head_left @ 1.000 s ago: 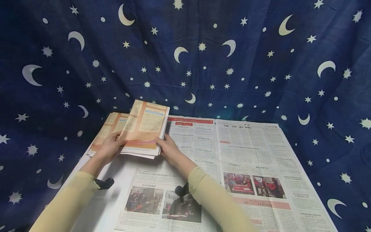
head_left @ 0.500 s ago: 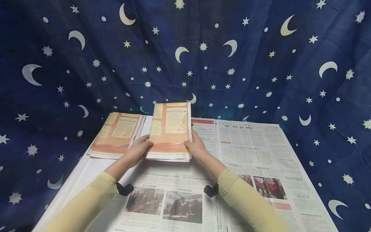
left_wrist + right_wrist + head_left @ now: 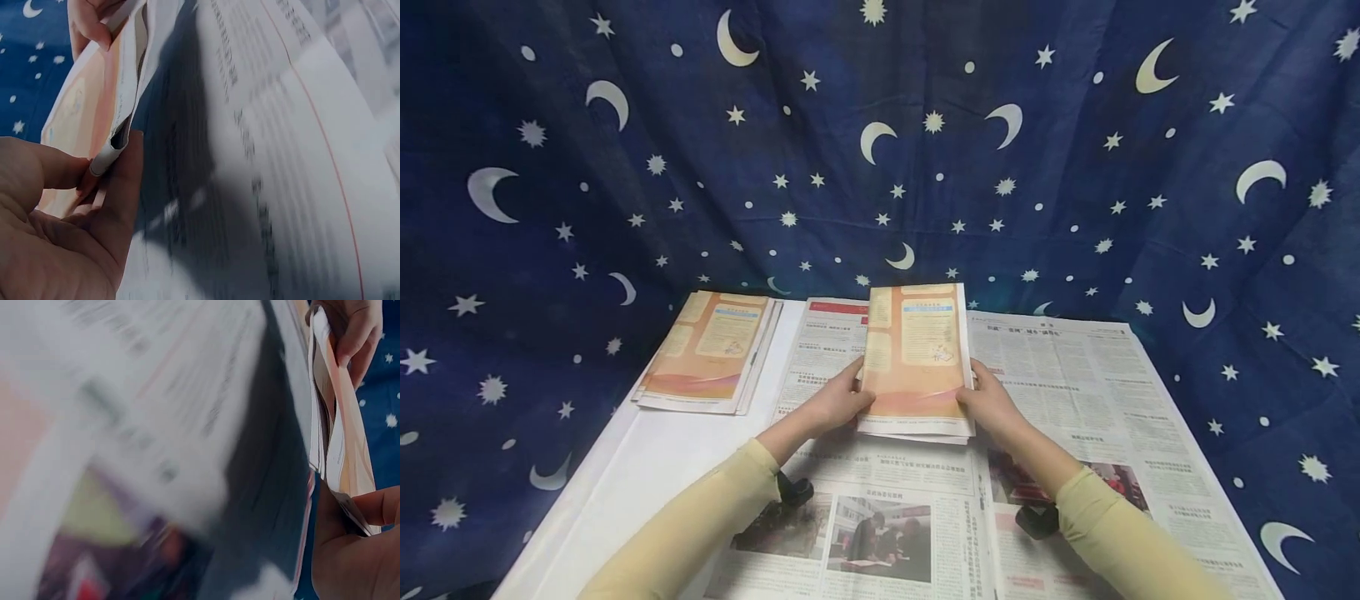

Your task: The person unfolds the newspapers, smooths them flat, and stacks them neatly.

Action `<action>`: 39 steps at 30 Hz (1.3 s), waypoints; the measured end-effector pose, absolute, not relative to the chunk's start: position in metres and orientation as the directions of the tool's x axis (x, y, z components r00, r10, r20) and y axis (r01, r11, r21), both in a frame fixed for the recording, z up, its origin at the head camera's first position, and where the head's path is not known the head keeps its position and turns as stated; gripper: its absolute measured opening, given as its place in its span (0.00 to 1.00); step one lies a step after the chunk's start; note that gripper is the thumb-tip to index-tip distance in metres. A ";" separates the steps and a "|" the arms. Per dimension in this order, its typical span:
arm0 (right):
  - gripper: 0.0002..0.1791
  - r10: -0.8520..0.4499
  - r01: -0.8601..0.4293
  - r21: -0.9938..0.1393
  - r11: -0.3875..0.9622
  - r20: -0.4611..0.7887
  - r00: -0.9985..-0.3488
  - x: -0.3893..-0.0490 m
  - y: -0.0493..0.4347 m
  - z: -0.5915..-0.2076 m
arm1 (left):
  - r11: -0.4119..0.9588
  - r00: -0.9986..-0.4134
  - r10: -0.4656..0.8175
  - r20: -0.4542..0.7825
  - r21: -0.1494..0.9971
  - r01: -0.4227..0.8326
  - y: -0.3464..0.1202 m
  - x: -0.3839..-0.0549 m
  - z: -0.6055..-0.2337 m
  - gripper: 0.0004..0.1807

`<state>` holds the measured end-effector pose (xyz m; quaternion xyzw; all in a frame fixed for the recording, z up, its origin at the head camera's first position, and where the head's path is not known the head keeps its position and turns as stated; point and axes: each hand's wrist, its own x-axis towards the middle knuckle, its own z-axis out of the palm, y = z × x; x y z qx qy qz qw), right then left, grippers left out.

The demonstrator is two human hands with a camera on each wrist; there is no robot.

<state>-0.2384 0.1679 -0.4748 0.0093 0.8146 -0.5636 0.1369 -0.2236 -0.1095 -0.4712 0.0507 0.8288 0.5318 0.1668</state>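
A folded newspaper (image 3: 917,358) with an orange and cream printed face is held between both hands over the spread-out newspaper (image 3: 1052,383). My left hand (image 3: 842,400) pinches its left edge near the lower corner, thumb on top and fingers underneath. On the opposite edge, my right hand (image 3: 988,404) grips it the same way. In the left wrist view, the left thumb presses the fold of the folded newspaper (image 3: 109,137), whose layers gape slightly. The right wrist view shows loose page edges of the folded newspaper (image 3: 337,444) beside the right hand (image 3: 356,550).
Another stack of folded newspapers (image 3: 707,350) with the same orange print lies at the back left of the white table (image 3: 655,467). Behind the table hangs a dark blue curtain (image 3: 850,167) with moons and stars. Dark wrist mounts (image 3: 793,492) sit under the sleeves.
Both hands have carried the folded newspaper rightward, away from the stack at the left, to above the middle of the open sheet. It has turned from tilted to nearly straight.
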 end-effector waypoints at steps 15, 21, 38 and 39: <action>0.46 -0.088 0.214 -0.856 0.471 -0.286 -0.954 -0.235 0.214 -0.496 | 0.423 -0.911 0.360 -0.200 0.905 -0.032 -0.059 -0.232 -0.498 0.46; 0.44 -0.078 0.203 -0.836 0.510 -0.279 -0.957 -0.235 0.215 -0.502 | 0.601 -0.918 0.342 -0.200 0.798 0.050 -0.058 -0.229 -0.499 0.45; 0.44 -0.079 0.178 -0.812 0.556 -0.265 -0.961 -0.236 0.214 -0.509 | 0.785 -0.788 0.600 -0.135 0.290 0.548 -0.083 -0.227 -0.492 0.45; 0.44 -0.077 0.177 -0.810 0.559 -0.263 -0.962 -0.236 0.213 -0.509 | 0.785 -0.785 0.604 -0.142 0.277 0.554 -0.084 -0.227 -0.494 0.44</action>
